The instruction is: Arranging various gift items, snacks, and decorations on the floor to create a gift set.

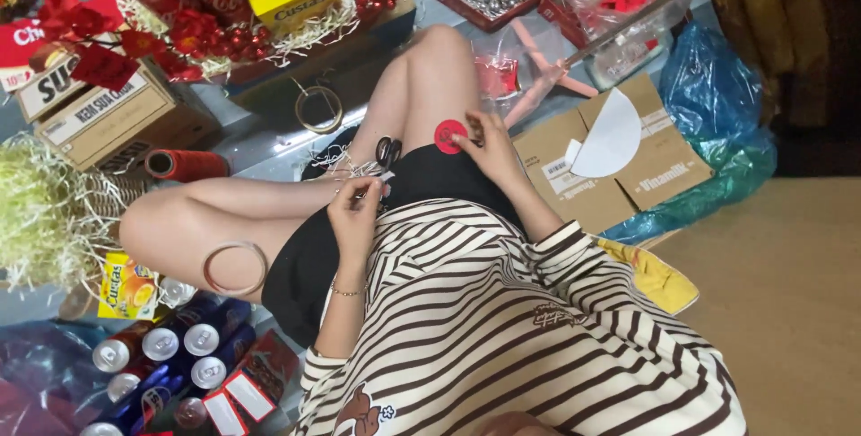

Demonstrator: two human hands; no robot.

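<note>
I sit cross-legged in a striped shirt and black shorts. My right hand (487, 144) pinches a round red sticker (447, 135) that rests against my thigh. My left hand (354, 209) is closed on a small white scrap with thin strands (363, 170) over my lap. Black scissors (387, 151) lie on my shorts just above the left hand, between both hands.
A clear tape ring (235, 267) leans on my left knee, another ring (318, 109) lies on the floor. A red thread spool (186, 165), drink cans (161, 346), a cardboard box (659, 171) with a white half-disc (614, 135), a blue bag (713, 86) and a decorated gift basket (269, 14) surround me.
</note>
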